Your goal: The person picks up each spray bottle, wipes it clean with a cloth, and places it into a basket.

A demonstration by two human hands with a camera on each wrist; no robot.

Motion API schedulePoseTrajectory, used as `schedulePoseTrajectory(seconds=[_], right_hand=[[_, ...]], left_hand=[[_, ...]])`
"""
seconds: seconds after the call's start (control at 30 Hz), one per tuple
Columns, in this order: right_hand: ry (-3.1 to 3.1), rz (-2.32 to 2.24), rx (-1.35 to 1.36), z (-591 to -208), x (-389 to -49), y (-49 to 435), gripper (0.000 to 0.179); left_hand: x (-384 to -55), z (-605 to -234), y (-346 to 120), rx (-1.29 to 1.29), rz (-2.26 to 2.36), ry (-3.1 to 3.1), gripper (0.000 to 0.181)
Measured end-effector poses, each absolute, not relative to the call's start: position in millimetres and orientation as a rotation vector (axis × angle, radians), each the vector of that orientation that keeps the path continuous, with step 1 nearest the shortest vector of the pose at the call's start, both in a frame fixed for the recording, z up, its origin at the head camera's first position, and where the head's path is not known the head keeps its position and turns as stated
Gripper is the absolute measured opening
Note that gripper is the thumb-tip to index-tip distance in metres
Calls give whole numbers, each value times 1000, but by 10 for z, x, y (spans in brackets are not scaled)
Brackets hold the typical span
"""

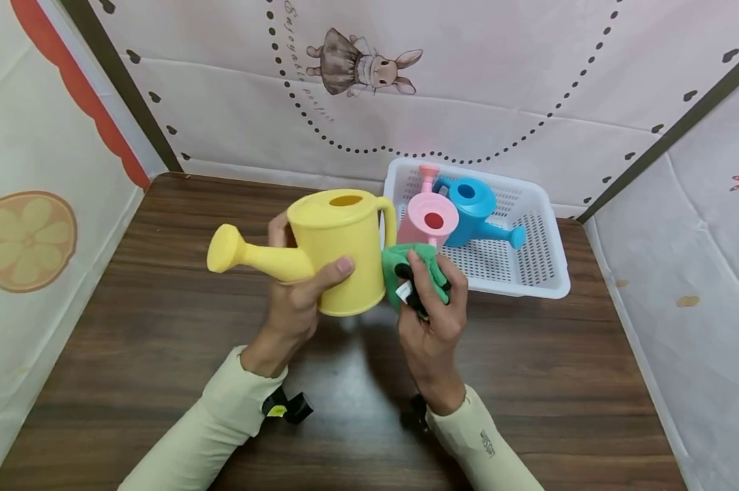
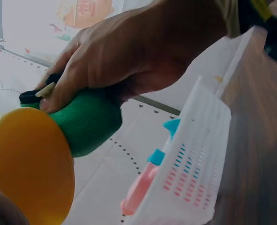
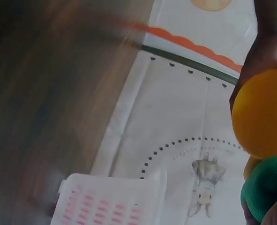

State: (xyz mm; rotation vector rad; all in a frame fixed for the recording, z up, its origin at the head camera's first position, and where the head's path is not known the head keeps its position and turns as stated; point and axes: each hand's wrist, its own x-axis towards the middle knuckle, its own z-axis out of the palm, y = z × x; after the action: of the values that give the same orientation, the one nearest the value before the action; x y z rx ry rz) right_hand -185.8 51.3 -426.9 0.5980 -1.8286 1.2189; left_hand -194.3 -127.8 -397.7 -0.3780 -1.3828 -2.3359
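Observation:
My left hand (image 1: 292, 296) grips a yellow watering can (image 1: 345, 252) around its body, thumb across the near side. The can is held above the table with its spout pointing left and its handle on the right. My right hand (image 1: 433, 317) bunches a green cloth (image 1: 409, 259) with black parts and a white tag, pressed against the can's right side below the handle. In the left wrist view the green cloth (image 2: 89, 122) lies against the can's yellow base (image 2: 33, 164). The right wrist view shows the cloth (image 3: 267, 187) beside the can (image 3: 265, 115).
Behind my right hand stands a white perforated basket (image 1: 544, 273) on the brown wooden table (image 1: 179, 300). It holds a pink watering can (image 1: 412, 221) and a blue watering can (image 1: 470, 211). Printed fabric walls (image 1: 498, 61) enclose the table at the back and sides.

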Motion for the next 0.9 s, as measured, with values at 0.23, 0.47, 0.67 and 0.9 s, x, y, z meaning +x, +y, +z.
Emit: schedulePoseTrajectory(seconds=[0.23,0.47,0.67,0.9], right_hand=[[-1620,1342,512,-3904,-1951,442,51],[-1640,1378,547,-3997,-1845,463,46],[-1617,1365,585,-4204,-1735,460,40],[-1561,1316,611,-3871,-1920,378,48]], left_hand=[[-1874,-4036,-1234,-475,-2296,-1536,82],[-1954,-3957,-1250,-473,-2350,-1362,73],[-1995,-3958,-1284,-441,-2365,-1379,72],[-1930,-4019,-1218,-446,-2358,-1455,74]])
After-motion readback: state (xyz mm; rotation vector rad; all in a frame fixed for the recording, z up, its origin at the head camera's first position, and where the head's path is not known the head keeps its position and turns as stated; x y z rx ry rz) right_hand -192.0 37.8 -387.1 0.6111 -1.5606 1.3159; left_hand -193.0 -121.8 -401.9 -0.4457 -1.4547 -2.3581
